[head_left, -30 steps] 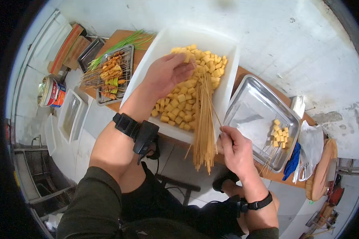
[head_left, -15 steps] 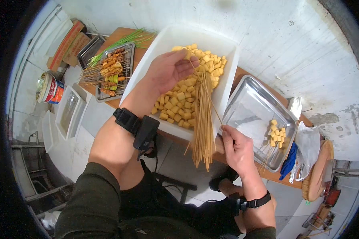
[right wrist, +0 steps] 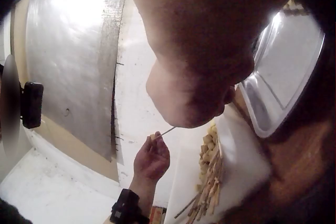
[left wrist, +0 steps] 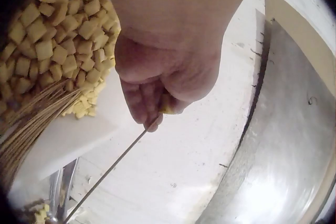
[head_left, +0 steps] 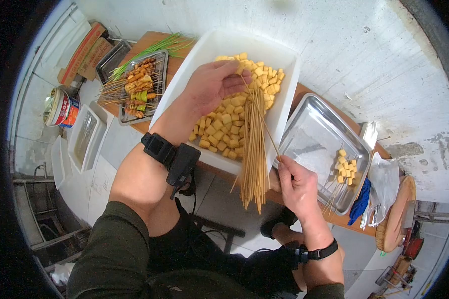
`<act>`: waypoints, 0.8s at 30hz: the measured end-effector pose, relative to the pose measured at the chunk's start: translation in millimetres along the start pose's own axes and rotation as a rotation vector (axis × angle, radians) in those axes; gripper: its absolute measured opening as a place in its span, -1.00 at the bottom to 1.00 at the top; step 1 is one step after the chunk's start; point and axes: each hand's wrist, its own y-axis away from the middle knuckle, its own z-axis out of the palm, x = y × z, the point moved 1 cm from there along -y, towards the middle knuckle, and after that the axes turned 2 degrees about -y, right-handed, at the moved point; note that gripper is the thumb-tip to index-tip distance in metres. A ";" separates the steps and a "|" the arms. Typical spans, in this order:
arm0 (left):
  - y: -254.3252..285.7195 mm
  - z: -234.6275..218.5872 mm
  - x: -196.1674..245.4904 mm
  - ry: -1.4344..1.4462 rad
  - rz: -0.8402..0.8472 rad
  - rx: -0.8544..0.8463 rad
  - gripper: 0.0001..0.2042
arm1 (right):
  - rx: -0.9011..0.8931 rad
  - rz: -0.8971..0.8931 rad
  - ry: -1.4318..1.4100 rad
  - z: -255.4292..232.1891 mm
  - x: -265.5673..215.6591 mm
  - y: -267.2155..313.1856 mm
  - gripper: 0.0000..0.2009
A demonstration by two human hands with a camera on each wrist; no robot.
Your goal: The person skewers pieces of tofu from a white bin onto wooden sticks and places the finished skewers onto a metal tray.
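The left hand (head_left: 215,85) has its fingers curled round a yellow piece (head_left: 239,68), pinching it at the upper end of a thin skewer (head_left: 273,144). The right hand (head_left: 299,187) grips the lower end of that skewer between thumb and fingers, so the skewer slants between the two hands, above a white tub (head_left: 210,44). Many yellow pieces (head_left: 225,130) fill much of the tub's floor, and a bundle of sticks (head_left: 255,149) lies over them, its ends jutting past the near rim. The tub sits on a wooden desk (head_left: 176,66). Beside it, near the right hand, a metal tray (head_left: 304,130) holds a small group of skewered yellow pieces (head_left: 345,167) toward its far right end; a blue cloth (head_left: 359,202) and a clear plastic bag (head_left: 385,182) are just beyond. On the tub's left, loaded skewers (head_left: 140,90) lie on a smaller metal tray (head_left: 122,118), with green stalks (head_left: 157,49) next to them.
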 end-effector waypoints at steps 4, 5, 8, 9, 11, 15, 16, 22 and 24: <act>2.2 3.2 -1.0 -0.024 -0.016 -0.006 -0.73 | 0.003 -0.013 -0.019 3.0 0.3 -0.4 -0.79; 3.1 4.5 -0.9 -0.026 -0.024 0.002 -0.72 | 0.012 -0.032 -0.010 3.8 0.6 -0.3 -0.79; -1.0 2.2 -7.9 0.010 -0.030 -0.010 -0.72 | 0.038 -0.062 -0.009 5.5 1.4 -0.3 -0.78; -0.5 3.0 -8.0 0.011 -0.031 -0.010 -0.72 | 0.037 -0.062 -0.009 6.1 2.1 -0.6 -0.78; 1.2 5.4 -8.6 -0.002 -0.025 -0.025 -0.73 | 0.047 -0.068 -0.003 7.0 3.2 -0.9 -0.79; 0.1 6.6 -11.4 -0.034 -0.037 -0.041 -0.74 | 0.064 -0.074 -0.031 8.4 -0.9 -2.4 -0.80; 0.7 7.7 -12.0 -0.045 -0.037 -0.041 -0.75 | 0.074 -0.085 -0.034 9.1 -0.7 -2.5 -0.80; 1.2 9.4 -16.3 -0.050 -0.052 -0.062 -0.75 | 0.061 -0.068 -0.026 9.4 -3.5 -6.3 -0.80; 5.6 14.1 -19.9 -0.054 -0.059 -0.074 -0.75 | 0.060 -0.068 -0.021 9.5 -5.8 -8.3 -0.80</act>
